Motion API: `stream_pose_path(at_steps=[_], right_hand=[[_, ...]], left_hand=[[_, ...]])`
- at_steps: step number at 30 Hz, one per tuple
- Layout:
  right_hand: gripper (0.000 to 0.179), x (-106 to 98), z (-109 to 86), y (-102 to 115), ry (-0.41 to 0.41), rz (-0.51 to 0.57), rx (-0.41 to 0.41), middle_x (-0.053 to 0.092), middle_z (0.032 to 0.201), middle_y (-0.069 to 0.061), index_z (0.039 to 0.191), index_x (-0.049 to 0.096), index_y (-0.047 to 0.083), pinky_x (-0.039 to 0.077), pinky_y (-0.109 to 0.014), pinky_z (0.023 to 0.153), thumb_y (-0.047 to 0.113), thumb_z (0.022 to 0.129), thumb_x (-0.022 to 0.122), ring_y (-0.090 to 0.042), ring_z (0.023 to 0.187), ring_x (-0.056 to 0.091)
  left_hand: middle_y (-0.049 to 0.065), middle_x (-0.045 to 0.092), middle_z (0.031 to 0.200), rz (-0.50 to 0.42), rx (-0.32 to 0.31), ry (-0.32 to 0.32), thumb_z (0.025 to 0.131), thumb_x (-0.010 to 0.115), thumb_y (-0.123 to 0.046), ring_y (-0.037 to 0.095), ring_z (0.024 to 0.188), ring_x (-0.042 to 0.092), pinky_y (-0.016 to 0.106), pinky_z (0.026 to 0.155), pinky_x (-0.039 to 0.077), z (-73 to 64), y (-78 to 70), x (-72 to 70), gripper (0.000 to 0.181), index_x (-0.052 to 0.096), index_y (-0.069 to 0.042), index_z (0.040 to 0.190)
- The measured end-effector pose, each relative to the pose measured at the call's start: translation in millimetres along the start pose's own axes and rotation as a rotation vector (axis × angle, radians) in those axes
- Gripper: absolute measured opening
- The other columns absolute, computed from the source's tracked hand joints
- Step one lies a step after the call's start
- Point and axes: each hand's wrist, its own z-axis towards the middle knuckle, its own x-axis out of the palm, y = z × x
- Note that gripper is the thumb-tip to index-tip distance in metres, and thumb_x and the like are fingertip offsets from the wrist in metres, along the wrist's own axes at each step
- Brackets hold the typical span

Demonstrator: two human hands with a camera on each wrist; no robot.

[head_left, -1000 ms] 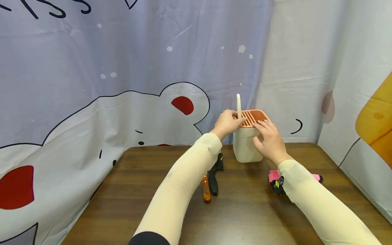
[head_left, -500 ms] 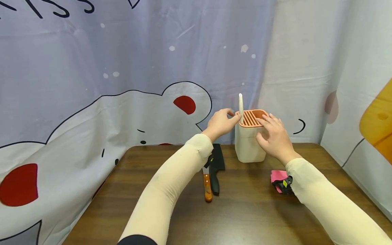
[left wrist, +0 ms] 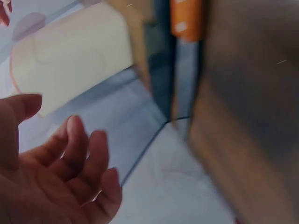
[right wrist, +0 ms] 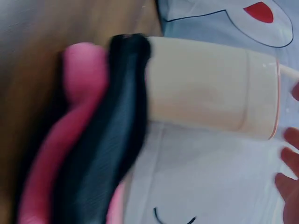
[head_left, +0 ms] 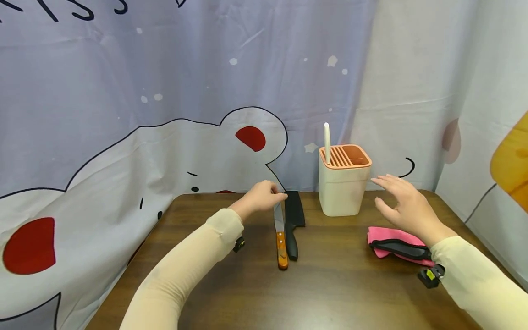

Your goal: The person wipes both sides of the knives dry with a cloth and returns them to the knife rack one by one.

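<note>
A cream knife block (head_left: 343,195) with an orange slotted top stands at the back of the table, and a white handle (head_left: 327,142) sticks up from its left slots. My left hand (head_left: 261,197) hovers by the blade ends of two knives, its fingers loosely bent and nothing in them. One is a black cleaver (head_left: 294,208); the other, a knife with an orange-brown handle (head_left: 282,251), lies beside it. To the right of the block, my right hand (head_left: 406,206) hangs in the air with fingers spread, above a pink cloth-like bundle (head_left: 378,234) with a black curved piece (head_left: 402,249).
The brown wooden table (head_left: 330,284) ends at a printed curtain (head_left: 198,156) just behind the block. More curtain (head_left: 478,151) hangs along the right side.
Both hands have left the knife block's top. My left hand has moved left and down toward the knives; my right hand has drawn back right and down. The block stays upright in place.
</note>
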Motion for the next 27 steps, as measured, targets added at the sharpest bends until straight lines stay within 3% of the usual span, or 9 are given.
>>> stream_pose_path(at_steps=[4, 7, 11, 15, 19, 27], right_hand=[[0.056, 0, -22.9, -8, 0.217, -0.011, 0.023, 0.065, 0.137, -0.019, 0.140, 0.061, 0.011, 0.046, -0.064, 0.104, 0.024, 0.088, 0.080, -0.044, 0.131, 0.057], [0.069, 2, -39.1, -15, 0.360, -0.019, 0.046, 0.064, 0.140, -0.017, 0.144, 0.058, 0.010, 0.047, -0.062, 0.104, 0.038, 0.086, 0.082, -0.042, 0.131, 0.058], [0.087, 7, -58.4, -20, 0.482, -0.004, 0.099, 0.062, 0.143, -0.016, 0.149, 0.052, 0.009, 0.049, -0.059, 0.104, 0.048, 0.079, 0.086, -0.038, 0.130, 0.061], [0.095, 13, -72.3, -21, 0.572, 0.008, 0.139, 0.060, 0.143, -0.024, 0.150, 0.048, 0.004, 0.048, -0.066, 0.102, 0.037, 0.071, 0.089, -0.045, 0.127, 0.061], [0.092, 18, -79.3, -21, 0.632, -0.033, 0.161, 0.057, 0.140, -0.033, 0.148, 0.049, -0.002, 0.047, -0.070, 0.098, 0.020, 0.066, 0.085, -0.052, 0.124, 0.059], [0.078, 26, -80.0, -25, 0.639, -0.083, 0.195, 0.067, 0.125, -0.030, 0.143, 0.054, -0.003, 0.056, -0.061, 0.089, 0.007, 0.069, 0.079, -0.045, 0.110, 0.068]], left_hand=[[-0.003, 0.045, 0.061, -0.005, -0.057, 0.131, 0.100, 0.061, -0.045, 0.013, 0.053, 0.039, 0.028, 0.051, 0.034, -12.6, 22.0, 20.4, 0.041, 0.056, -0.014, 0.073], [-0.004, 0.046, 0.058, 0.006, -0.089, 0.191, 0.099, 0.062, -0.044, 0.012, 0.050, 0.042, 0.026, 0.049, 0.036, -20.0, 32.2, 35.4, 0.042, 0.054, -0.015, 0.071], [-0.002, 0.053, 0.060, 0.029, -0.134, 0.235, 0.098, 0.062, -0.041, 0.015, 0.052, 0.053, 0.027, 0.051, 0.044, -27.5, 39.1, 51.2, 0.038, 0.057, -0.013, 0.073], [-0.002, 0.050, 0.054, 0.062, -0.183, 0.273, 0.096, 0.061, -0.042, 0.017, 0.047, 0.052, 0.027, 0.049, 0.044, -27.7, 44.1, 63.8, 0.039, 0.056, -0.014, 0.069], [-0.003, 0.048, 0.050, 0.079, -0.214, 0.284, 0.096, 0.058, -0.042, 0.017, 0.044, 0.050, 0.028, 0.047, 0.043, -23.4, 47.8, 72.0, 0.039, 0.055, -0.015, 0.068], [-0.001, 0.052, 0.057, 0.026, -0.260, 0.282, 0.091, 0.064, -0.045, 0.016, 0.047, 0.051, 0.029, 0.046, 0.047, -24.9, 39.5, 77.3, 0.041, 0.059, -0.016, 0.062]])
